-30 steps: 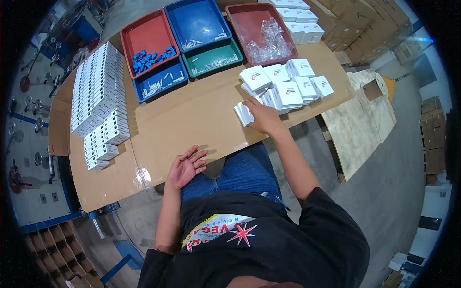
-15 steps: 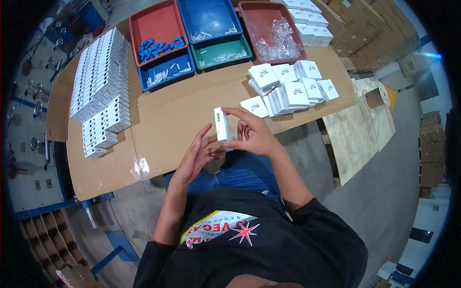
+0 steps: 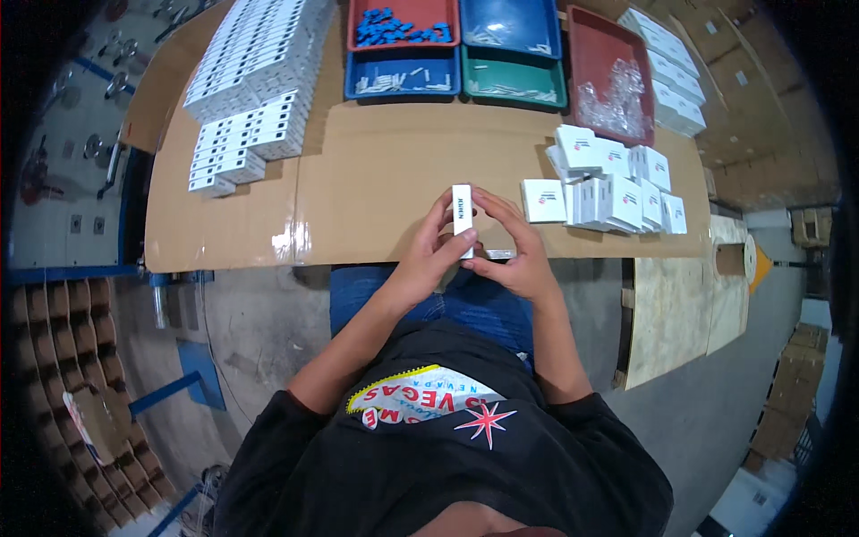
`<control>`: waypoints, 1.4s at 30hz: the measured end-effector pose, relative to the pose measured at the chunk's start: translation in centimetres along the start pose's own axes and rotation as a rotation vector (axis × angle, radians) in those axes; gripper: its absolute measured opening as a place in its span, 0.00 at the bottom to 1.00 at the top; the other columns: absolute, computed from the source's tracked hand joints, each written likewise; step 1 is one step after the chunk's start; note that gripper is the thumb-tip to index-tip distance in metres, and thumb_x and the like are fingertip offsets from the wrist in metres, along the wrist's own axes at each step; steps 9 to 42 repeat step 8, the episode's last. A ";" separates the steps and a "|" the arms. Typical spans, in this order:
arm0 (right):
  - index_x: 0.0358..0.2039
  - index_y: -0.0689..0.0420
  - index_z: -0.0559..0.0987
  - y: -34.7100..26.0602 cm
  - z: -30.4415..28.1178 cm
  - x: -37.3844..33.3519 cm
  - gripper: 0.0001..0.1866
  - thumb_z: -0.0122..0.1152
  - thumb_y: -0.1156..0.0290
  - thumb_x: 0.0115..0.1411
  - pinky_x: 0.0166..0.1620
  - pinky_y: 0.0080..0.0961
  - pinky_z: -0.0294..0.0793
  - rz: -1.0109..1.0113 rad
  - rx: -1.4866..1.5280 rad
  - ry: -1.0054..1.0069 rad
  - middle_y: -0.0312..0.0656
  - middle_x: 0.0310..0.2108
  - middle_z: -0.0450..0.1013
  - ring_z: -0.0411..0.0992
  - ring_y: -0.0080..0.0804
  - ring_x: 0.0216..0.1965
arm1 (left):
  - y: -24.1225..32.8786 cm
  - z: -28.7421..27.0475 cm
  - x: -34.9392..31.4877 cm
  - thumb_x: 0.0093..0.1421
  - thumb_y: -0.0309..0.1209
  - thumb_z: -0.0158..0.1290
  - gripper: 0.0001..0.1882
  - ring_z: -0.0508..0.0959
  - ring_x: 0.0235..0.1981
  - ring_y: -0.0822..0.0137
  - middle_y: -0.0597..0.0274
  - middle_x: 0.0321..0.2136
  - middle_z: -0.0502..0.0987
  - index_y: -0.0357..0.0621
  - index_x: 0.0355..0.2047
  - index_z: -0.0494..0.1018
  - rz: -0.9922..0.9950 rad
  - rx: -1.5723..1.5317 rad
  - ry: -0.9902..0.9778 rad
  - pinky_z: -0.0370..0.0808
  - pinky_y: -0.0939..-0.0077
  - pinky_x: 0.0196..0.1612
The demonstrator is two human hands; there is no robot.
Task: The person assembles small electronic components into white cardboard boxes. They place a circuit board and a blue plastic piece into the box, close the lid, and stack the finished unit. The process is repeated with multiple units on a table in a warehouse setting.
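A small white cardboard box [image 3: 462, 215] stands with a narrow printed side facing up, just above the table's near edge. My left hand [image 3: 428, 259] is closed on its left side, the thumb pressed near the box's near end. From the right, my right hand [image 3: 523, 255] grips the same box, with fingertips at the far end and thumb at the near end. The box's underside is hidden. A small pale flat object [image 3: 501, 255] shows by the right thumb; its kind cannot be made out.
White flat boxes [image 3: 624, 201] lie piled on the cardboard-covered table [image 3: 385, 179] to the right. Stacked white boxes [image 3: 259, 63] fill the far left. Trays at the back hold blue parts [image 3: 386, 29], white sticks [image 3: 403, 82] and clear plastic pieces [image 3: 617, 98]. Brown cartons [image 3: 752, 107] stand far right.
My left hand, earlier apart with fingers spread, has closed onto the box. The right hand keeps its hold. The box looks more upright, and the whole view has shifted.
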State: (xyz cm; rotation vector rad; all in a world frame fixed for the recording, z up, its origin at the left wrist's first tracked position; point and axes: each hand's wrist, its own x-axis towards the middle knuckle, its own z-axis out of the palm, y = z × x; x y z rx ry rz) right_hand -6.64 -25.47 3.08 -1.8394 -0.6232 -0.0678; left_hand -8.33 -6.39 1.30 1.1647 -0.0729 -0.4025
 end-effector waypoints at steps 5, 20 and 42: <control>0.66 0.56 0.73 -0.5 0.6 0.3 0.46 0.80 0.73 0.44 0.70 0.40 0.61 0.027 0.005 -0.031 0.50 0.69 0.65 0.64 0.46 0.70 | 0.2 -0.4 -0.1 0.72 0.40 0.54 0.39 0.80 0.48 0.65 0.55 0.60 0.67 0.48 0.76 0.48 -0.085 -0.176 -0.002 0.80 0.69 0.50; 0.69 0.53 0.70 0.4 0.9 -0.1 0.48 0.80 0.71 0.45 0.71 0.40 0.60 0.059 0.041 -0.045 0.50 0.71 0.64 0.62 0.45 0.71 | -0.8 -1.1 0.0 0.72 0.44 0.53 0.39 0.81 0.51 0.61 0.57 0.61 0.66 0.53 0.76 0.47 -0.113 -0.362 -0.072 0.80 0.69 0.49; 0.69 0.53 0.70 0.4 0.9 -0.1 0.48 0.80 0.71 0.45 0.71 0.40 0.60 0.059 0.041 -0.045 0.50 0.71 0.64 0.62 0.45 0.71 | -0.8 -1.1 0.0 0.72 0.44 0.53 0.39 0.81 0.51 0.61 0.57 0.61 0.66 0.53 0.76 0.47 -0.113 -0.362 -0.072 0.80 0.69 0.49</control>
